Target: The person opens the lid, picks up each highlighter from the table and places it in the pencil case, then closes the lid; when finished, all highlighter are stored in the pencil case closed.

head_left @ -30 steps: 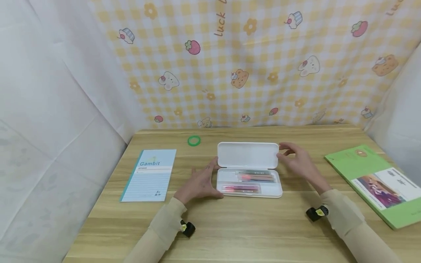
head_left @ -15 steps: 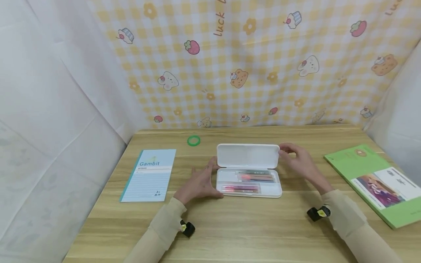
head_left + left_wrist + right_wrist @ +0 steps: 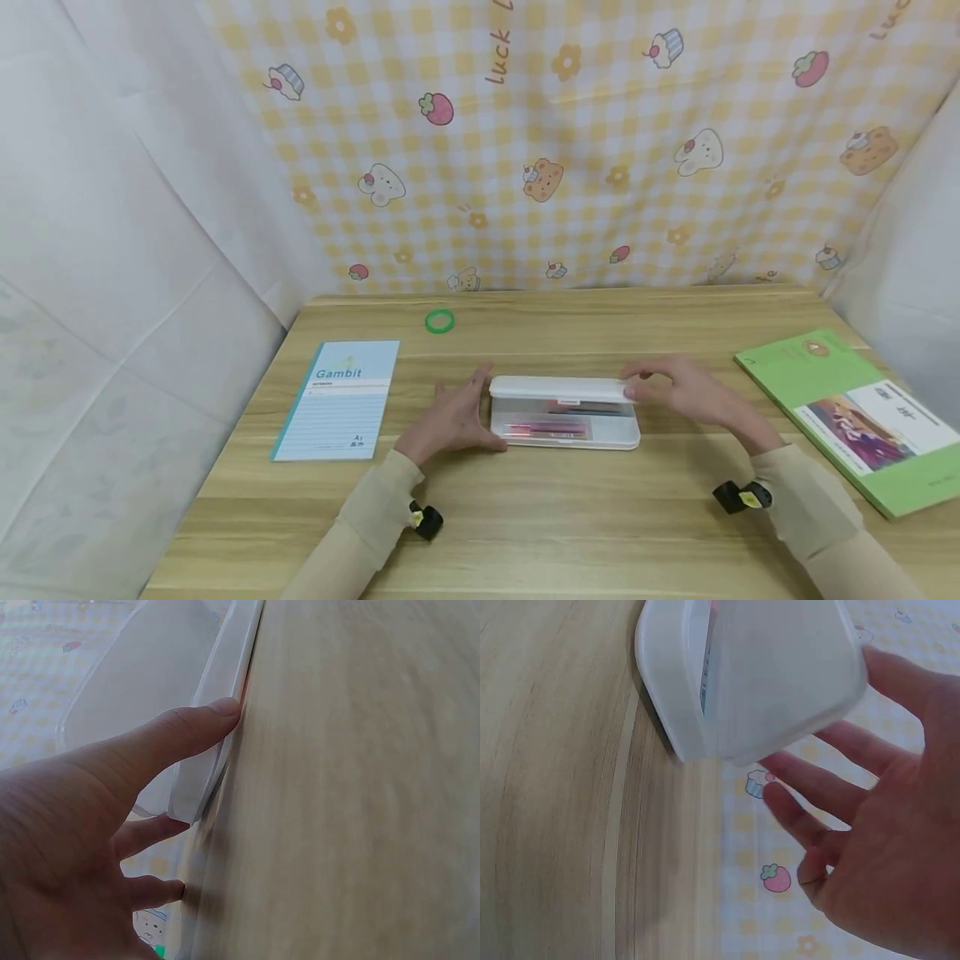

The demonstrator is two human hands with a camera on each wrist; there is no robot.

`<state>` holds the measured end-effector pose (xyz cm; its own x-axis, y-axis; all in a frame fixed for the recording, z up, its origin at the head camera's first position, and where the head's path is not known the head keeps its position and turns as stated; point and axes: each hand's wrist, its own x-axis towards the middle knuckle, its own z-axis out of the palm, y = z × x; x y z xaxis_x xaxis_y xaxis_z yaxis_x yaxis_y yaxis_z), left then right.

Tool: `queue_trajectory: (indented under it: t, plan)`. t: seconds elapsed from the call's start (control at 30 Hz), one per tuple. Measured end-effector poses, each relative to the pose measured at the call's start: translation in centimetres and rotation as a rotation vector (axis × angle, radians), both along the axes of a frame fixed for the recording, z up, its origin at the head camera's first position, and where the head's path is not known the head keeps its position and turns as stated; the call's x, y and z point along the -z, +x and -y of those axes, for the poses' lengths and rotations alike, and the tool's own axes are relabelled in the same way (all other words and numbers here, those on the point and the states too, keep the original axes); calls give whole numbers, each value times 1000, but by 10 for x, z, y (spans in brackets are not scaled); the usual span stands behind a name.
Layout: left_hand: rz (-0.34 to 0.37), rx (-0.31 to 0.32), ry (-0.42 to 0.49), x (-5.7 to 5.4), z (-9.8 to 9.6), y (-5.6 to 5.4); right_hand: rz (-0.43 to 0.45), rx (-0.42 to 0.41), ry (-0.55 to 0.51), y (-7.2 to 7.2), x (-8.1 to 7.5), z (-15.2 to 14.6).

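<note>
A white pencil case [image 3: 621, 433] sits on the table with its lid [image 3: 555, 387] tilted partway down over the base. My left hand [image 3: 448, 423] holds the case's left end, thumb at the front edge and a finger behind the back corner. On the lid's right end, my right hand [image 3: 686, 390] pinches the edge; the right wrist view shows the thumb on one side of the lid [image 3: 787, 667] and fingers on the other. A clear pack of reddish sticks [image 3: 547, 430] lies in the front compartment. More packs behind are partly hidden by the lid.
A light blue notebook [image 3: 337, 408] lies to the left. Behind the case is a green tape ring [image 3: 439, 321]. Green books [image 3: 862, 425] lie at the right. A yellow checked cloth [image 3: 585, 150] hangs along the table's back edge.
The lid has swung forward and down from near upright, with my right hand moving with it. It now covers the case's rear part. My left hand has stayed in place.
</note>
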<state>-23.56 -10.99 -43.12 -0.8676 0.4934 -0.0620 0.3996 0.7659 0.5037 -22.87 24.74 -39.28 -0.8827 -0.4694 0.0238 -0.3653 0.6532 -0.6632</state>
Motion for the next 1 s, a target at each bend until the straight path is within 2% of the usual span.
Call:
queue_trajectory:
  t: [0.17, 0.3, 0.37, 0.5, 0.83, 1.0]
  plan:
    - [6, 35, -6, -1, 3, 0, 17, -88, 46, 0, 7, 0]
    - [57, 54, 1, -2, 5, -1, 4, -128, 75, 0, 10, 1]
    - [87, 53, 7, -4, 5, -1, 1, -128, 103, 0, 12, 2]
    - [99, 55, 22, -7, 6, 0, -14, -114, 155, 2, 12, 5]
    - [75, 42, 14, -6, 5, 1, -70, -69, 248, 5, 13, 12]
    - [56, 35, 11, -4, 4, 0, -94, -60, 254, 5, 16, 13]
